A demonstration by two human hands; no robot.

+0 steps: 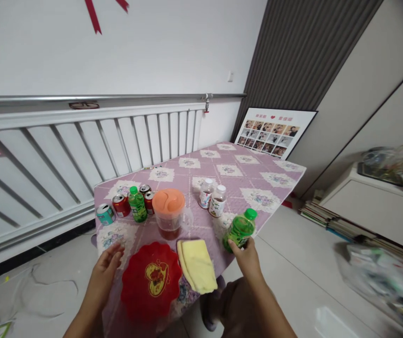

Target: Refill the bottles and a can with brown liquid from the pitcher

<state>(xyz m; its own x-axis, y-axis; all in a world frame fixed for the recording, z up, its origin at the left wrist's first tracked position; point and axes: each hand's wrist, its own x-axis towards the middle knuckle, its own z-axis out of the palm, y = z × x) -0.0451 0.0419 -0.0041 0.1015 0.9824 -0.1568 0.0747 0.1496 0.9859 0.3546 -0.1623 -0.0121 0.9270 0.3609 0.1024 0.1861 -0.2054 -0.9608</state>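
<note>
My right hand (pixel 246 258) grips a green drink bottle (pixel 242 226) with a green cap, low on its body. The bottle leans slightly at the table's right front edge. My left hand (pixel 108 264) hangs empty at the left edge, fingers loosely apart, beside a red scalloped plate (pixel 134 281) with a yellow heart design. Right of the plate lies a folded yellow cloth (pixel 199 265). Behind them stands a clear pitcher (pixel 169 220) with an orange lid and some dark liquid in the bottom.
A second green bottle (pixel 138 206) stands among several cans, including a teal can (pixel 105 214) and a red can (pixel 121 205). Two white-capped bottles (pixel 217 202) stand mid-table on the pink patterned tablecloth (pixel 234 171). A radiator (pixel 134 141) lines the wall; a cabinet (pixel 370 202) is at right.
</note>
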